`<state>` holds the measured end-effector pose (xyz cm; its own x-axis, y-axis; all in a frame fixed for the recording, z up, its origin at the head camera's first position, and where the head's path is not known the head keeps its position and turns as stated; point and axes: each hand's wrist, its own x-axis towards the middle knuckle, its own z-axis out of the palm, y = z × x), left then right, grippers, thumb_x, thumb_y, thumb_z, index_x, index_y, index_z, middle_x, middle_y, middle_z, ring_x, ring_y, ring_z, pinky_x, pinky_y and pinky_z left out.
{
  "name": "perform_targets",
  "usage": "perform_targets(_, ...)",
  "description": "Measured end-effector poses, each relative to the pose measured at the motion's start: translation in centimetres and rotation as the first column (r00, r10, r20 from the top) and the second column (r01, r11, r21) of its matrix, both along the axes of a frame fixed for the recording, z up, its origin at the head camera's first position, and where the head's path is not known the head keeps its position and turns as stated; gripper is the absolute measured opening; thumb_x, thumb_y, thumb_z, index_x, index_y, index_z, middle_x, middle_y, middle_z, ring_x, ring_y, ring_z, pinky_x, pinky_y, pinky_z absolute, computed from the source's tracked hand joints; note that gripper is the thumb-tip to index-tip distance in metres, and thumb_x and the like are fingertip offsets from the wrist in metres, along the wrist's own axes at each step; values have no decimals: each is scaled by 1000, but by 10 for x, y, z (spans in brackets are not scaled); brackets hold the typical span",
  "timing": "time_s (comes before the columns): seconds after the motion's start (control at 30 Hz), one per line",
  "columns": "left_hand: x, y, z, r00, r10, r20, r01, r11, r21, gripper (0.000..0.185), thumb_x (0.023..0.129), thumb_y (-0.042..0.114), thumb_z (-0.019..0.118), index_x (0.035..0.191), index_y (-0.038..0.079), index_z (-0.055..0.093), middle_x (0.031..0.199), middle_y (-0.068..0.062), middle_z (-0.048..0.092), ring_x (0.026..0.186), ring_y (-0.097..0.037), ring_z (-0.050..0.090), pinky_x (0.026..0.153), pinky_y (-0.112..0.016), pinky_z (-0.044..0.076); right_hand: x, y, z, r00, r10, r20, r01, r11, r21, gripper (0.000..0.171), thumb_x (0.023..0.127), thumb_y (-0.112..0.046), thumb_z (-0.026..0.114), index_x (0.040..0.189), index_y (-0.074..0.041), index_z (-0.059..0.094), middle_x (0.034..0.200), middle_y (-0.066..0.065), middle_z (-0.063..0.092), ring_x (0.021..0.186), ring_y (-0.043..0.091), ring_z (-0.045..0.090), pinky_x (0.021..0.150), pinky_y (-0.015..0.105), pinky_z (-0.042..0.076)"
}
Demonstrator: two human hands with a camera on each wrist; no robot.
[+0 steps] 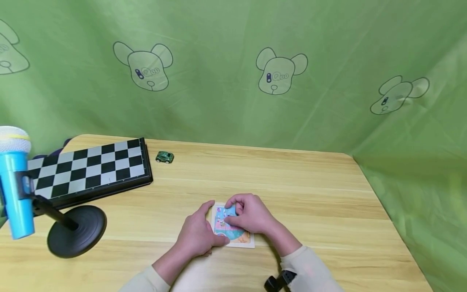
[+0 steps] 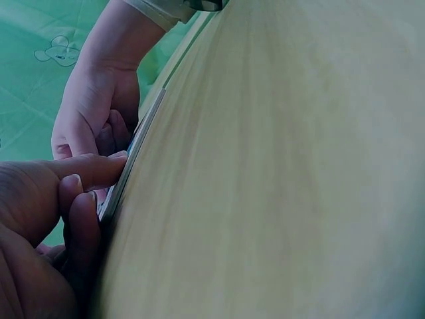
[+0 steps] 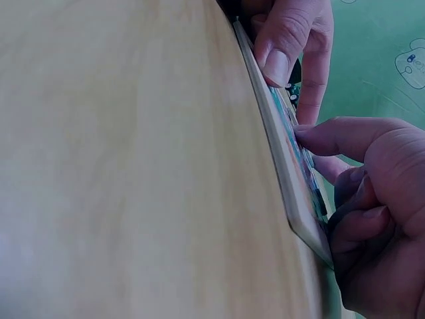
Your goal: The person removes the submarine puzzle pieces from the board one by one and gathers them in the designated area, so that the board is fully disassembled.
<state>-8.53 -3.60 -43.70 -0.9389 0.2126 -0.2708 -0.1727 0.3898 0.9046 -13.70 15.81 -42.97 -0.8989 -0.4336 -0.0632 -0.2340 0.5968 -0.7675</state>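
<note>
Most of the puzzle board (image 1: 233, 235) is covered by the right hand (image 1: 249, 214) in the head view, so its picture can't really be made out, and its left edge is hidden under the left hand (image 1: 198, 235). In both wrist views it's seen nearly edge-on, so the print is lost there too. The toy microphone (image 1: 14, 182) is cut off by the left edge, and the chessboard (image 1: 91, 170) is partly hidden behind it. The little green car (image 1: 164, 157) is too small for details.
</note>
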Motion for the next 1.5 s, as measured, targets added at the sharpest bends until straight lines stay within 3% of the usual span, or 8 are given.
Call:
perform_targets(0.47,0,1,0,1000,6,-3,-6,1000,-2,112,63,12,94,155,9,31,63,-8,59,37,-16,55,37,-29,46,11,15,10,1000,-16,-12,15,997,-79,25,78,-12,85,98,-13,71,54,-9,37,49,5,34,69,26,49)
perform_targets(1.13,1,2,1,1000,21,15,-21,1000,6,113,62,9,94,156,10,31,65,-10,58,36,-14,53,36,-29,48,20,63,20,995,-93,-34,89,990,-109,31,76,-12,87,102,-10,71,59,-6,42,54,8,39,70,30,47)
perform_targets(1.5,1,2,1,1000,24,16,-24,1000,-1,113,62,9,94,156,12,31,63,-9,58,35,-14,52,36,-29,47,20,88,16,988,-152,-29,150,987,-54,30,77,-11,87,102,-10,72,59,-5,40,54,9,38,66,29,44)
